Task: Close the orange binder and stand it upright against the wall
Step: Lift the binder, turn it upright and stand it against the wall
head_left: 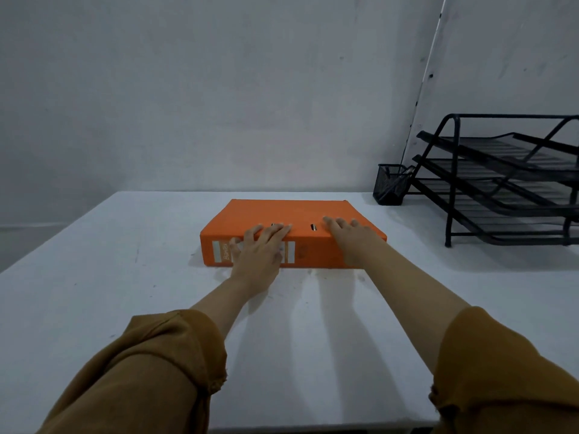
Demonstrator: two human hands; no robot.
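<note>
The orange binder (pixel 291 214) lies flat and closed on the white table (pixel 94 292), its spine with a white label facing me. My left hand (pixel 260 249) rests over the spine's left half, fingers spread onto the top cover and thumb on the label. My right hand (pixel 351 236) lies on the spine's right end, fingers reaching over the top edge. Both hands touch the binder; neither is curled tightly around it. The grey wall (pixel 219 104) stands just behind the table's far edge.
A black mesh pen cup (pixel 391 184) stands at the back right of the table. Beside it a black three-tier wire letter tray (pixel 507 180) fills the right side. A thin white rod (pixel 423 79) leans in the wall corner.
</note>
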